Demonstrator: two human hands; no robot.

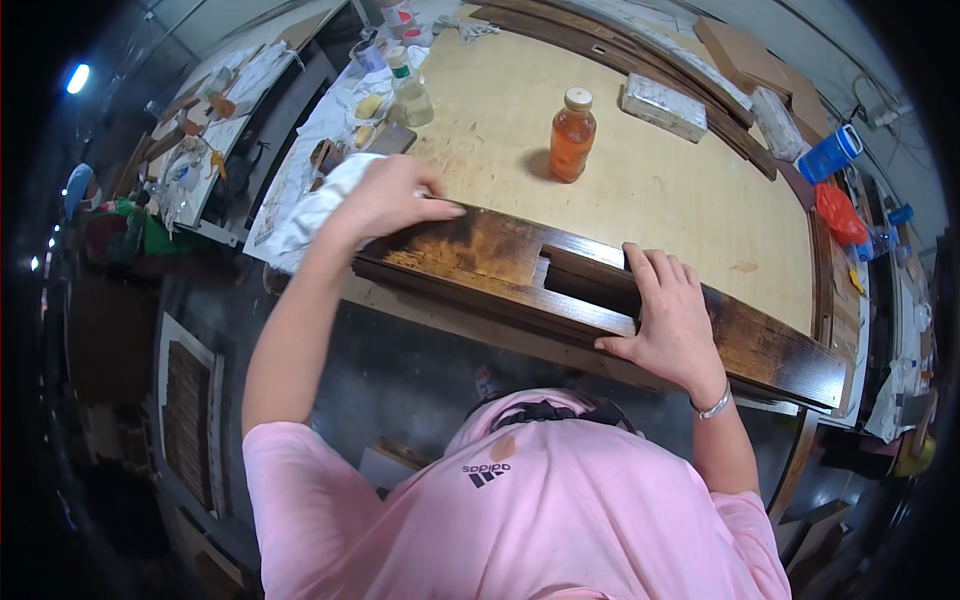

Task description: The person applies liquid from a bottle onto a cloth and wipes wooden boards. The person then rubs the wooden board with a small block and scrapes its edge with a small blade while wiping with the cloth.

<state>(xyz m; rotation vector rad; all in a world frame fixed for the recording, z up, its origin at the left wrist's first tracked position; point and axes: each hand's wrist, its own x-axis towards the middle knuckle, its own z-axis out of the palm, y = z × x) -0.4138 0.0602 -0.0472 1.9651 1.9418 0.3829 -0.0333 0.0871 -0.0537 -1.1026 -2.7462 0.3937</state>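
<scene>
A long dark-brown wooden piece (490, 245) with a rectangular slot lies along the table's near edge, its finish patchy with lighter amber areas. My right hand (672, 312) grips across it beside the slot, fingers over the far edge and thumb at the near edge. At the piece's left end, my left hand (395, 195) has curled fingers and its thumb stretched out over the wood. A bunched white cloth (320, 210) lies against and under this hand, seemingly held; the palm hides the grip. Beyond the piece stands a capped bottle of orange-brown liquid (572, 138).
On the pale plywood tabletop (490, 120) sits a wrapped whitish block (664, 107). Long dark boards (640, 55) line the far edge. A clear bottle (410, 95) stands far left; a blue bottle (830, 155) and red plastic bag (840, 213) are at right.
</scene>
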